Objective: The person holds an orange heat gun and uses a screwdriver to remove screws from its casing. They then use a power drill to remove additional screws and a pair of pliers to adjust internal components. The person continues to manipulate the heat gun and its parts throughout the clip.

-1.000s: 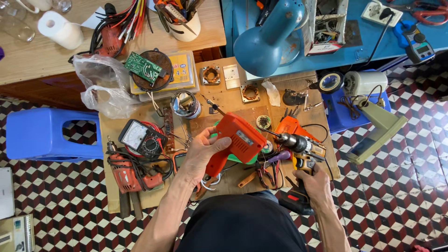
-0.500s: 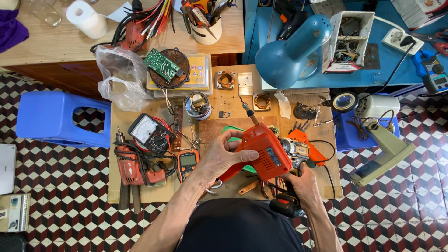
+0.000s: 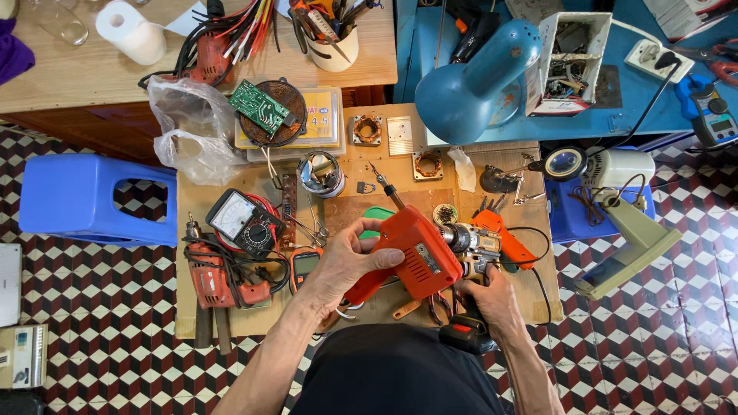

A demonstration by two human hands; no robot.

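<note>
My left hand point(image 3: 344, 265) grips an orange soldering gun point(image 3: 407, 257) by its body, its thin metal tip pointing up and away toward the far side of the bench. My right hand point(image 3: 492, 301) is closed around the handle of a cordless drill point(image 3: 470, 246), whose metal chuck lies against the gun's right side; its black battery base point(image 3: 463, 335) shows below my wrist. Both tools are held just above a low wooden work board point(image 3: 384, 154).
On the board lie a red electric drill point(image 3: 219, 280), an analogue multimeter point(image 3: 240, 221), a small meter point(image 3: 305, 265), pliers, motor parts and a solder reel point(image 3: 320, 173). A blue desk lamp point(image 3: 473, 84), a magnifier lamp point(image 3: 567, 163), a blue stool point(image 3: 84, 200) and a plastic bag point(image 3: 192, 131) surround it.
The view has shifted, so the bench sits lower in frame. The soldering gun has turned in my left hand and now meets the cordless drill, which my right hand has raised.
</note>
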